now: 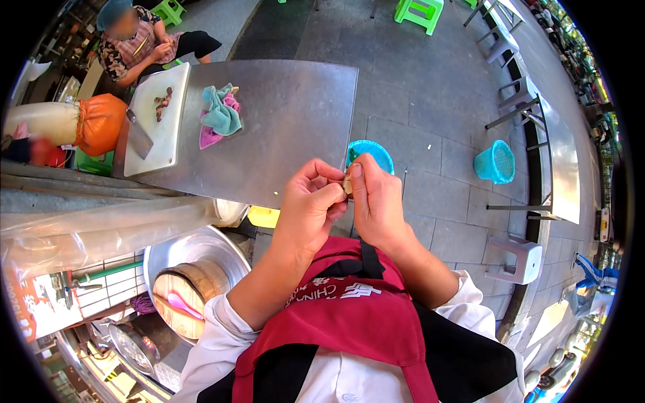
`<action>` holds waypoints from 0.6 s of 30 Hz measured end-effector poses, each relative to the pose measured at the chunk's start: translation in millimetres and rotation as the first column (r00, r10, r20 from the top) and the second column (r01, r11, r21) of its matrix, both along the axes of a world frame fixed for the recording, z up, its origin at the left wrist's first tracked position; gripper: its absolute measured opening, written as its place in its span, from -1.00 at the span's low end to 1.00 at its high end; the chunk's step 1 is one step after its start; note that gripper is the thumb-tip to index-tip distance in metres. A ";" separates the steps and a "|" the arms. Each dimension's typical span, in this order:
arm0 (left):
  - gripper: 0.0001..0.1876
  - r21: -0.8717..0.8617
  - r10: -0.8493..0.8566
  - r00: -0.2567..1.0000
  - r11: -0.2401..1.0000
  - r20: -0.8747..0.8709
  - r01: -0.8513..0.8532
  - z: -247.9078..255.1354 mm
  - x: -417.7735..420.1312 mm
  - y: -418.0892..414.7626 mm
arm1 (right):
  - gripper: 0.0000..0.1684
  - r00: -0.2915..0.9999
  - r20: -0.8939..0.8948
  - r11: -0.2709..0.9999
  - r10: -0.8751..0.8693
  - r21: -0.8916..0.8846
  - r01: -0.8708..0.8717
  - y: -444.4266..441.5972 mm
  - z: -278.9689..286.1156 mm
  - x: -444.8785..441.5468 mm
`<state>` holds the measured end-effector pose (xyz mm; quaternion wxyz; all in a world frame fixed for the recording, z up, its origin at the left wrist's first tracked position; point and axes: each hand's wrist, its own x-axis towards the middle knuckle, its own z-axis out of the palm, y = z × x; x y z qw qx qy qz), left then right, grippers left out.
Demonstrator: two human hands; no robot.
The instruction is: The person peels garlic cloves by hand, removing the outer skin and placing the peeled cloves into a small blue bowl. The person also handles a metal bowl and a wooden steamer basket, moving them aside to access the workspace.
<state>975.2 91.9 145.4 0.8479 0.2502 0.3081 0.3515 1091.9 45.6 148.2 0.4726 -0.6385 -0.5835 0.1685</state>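
Observation:
Between the fingertips of both hands is a small pale piece [347, 184], perhaps a garlic clove, partly hidden by the fingers. My left hand [315, 196] pinches it from one side, and my right hand [375, 201] grips it from the other with the thumb on top. Both are held in front of my red apron [347, 322], by the near right corner of a metal table [292, 111]. Just beyond my right hand, a blue basket [375, 151] stands on the floor, partly covered by that hand.
A white cutting board [169, 131] carries a cleaver [140, 138] and several brown pieces [163, 103]. Cloths [221, 113] lie beside it. A seated person [136, 48] is beyond. Lower left, a metal basin [227, 247] holds a wooden tub [201, 282]. Stools [514, 259] line the right.

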 end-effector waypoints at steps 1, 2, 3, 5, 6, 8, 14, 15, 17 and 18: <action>-0.85 0.004 0.005 1.000 1.000 0.005 -0.005 -3.0 0.8 -0.6 | -0.77 0.998 0.056 0.999 0.016 0.036 -0.018 0.5 0.4 0.7; -0.86 0.008 0.009 1.000 1.000 0.009 -0.009 -5.3 1.5 -1.5 | -0.78 0.993 0.112 0.997 0.029 0.072 -0.037 0.8 0.3 0.9; -0.86 0.043 0.025 0.999 0.999 -0.036 -0.024 -6.9 3.2 -2.4 | -0.77 0.996 0.085 0.998 0.011 0.061 -0.016 0.8 -1.4 0.5; -0.86 0.115 0.063 0.990 0.992 -0.123 -0.049 -9.1 5.8 -3.9 | -0.75 0.999 0.032 0.999 -0.026 0.038 0.025 1.4 -9.1 -1.3; -0.86 0.133 0.067 0.988 0.990 -0.137 -0.049 -7.8 6.8 -3.9 | -0.74 0.998 -0.051 1.000 -0.020 0.007 0.021 2.2 -16.7 1.0; -0.86 0.171 0.077 0.984 0.984 -0.163 -0.049 -2.4 7.5 -4.9 | -0.73 0.955 -0.296 0.997 -0.019 -0.074 -0.003 3.4 -27.4 5.5; -0.83 0.090 0.105 0.983 0.992 -0.149 -0.092 3.7 1.8 -1.4 | -0.73 0.398 -0.905 0.959 -0.149 -0.230 -0.164 6.7 -6.7 7.2; -0.83 0.076 0.113 0.984 0.992 -0.139 -0.103 4.2 2.2 -1.2 | -0.74 0.393 -0.907 0.960 -0.149 -0.228 -0.162 7.5 -3.4 6.9; -0.83 0.049 0.128 0.985 0.991 -0.119 -0.123 5.3 3.8 -2.6 | -0.77 0.385 -0.911 0.962 -0.150 -0.224 -0.156 8.9 1.8 5.0; -0.82 0.102 0.122 0.983 0.989 -0.135 -0.109 5.3 4.3 -4.3 | -0.79 0.396 -0.907 0.966 -0.146 -0.218 -0.142 9.5 1.8 3.9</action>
